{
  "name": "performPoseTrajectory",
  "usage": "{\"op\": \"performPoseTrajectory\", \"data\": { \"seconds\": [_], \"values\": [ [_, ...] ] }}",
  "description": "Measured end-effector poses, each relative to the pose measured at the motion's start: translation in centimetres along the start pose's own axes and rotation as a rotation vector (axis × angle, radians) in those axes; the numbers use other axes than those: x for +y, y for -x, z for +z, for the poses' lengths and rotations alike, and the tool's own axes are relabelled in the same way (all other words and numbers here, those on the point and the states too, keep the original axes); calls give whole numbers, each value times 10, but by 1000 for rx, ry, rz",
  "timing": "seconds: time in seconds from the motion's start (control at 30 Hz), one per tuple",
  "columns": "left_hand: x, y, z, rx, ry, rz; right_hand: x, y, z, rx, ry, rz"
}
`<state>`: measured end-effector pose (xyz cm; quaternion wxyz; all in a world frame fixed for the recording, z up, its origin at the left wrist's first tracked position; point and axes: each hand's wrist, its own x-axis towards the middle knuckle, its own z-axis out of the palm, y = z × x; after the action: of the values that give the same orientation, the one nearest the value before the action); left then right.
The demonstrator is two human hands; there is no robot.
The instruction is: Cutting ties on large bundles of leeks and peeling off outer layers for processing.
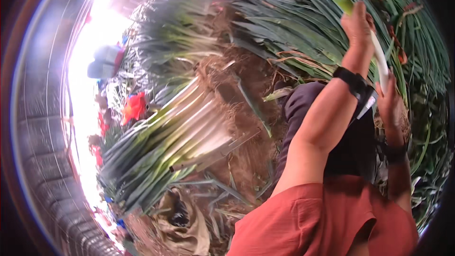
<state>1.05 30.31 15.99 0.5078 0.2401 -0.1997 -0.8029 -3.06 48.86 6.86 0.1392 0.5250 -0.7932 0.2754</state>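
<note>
Upper right, my left hand [359, 27] is closed around a leek [380, 61], just where its white shaft turns green. The green leaves rise past the top edge, and the shaft slopes down to my right hand [391, 104]. That hand's fingers close on the shaft's lower, root end. A dark band circles each wrist. Between the forearms shows a small pale pointed piece [368, 106], perhaps a blade; what holds it is hidden. Behind my hands lies a heap of untrimmed leeks [298, 23].
On the left, white-stemmed leeks [204, 123] lie side by side, roots toward me. A long flat strip [218, 154] rests against them. Brown soil [251, 156] with leaf scraps lies between the heaps. A tan sack [196, 232] sits lower left; a red item [134, 108] lies beyond.
</note>
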Motion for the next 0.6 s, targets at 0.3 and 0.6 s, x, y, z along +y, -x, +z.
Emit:
{"op": "performPoseTrajectory", "data": {
  "seconds": [0.3,0.6],
  "values": [
    [-10,-12,-3,119,0,63,30,13,-37,-342,-275,219],
    [22,6,26,-271,-10,16,34,12,-81,-410,-625,360]
  ]
}}
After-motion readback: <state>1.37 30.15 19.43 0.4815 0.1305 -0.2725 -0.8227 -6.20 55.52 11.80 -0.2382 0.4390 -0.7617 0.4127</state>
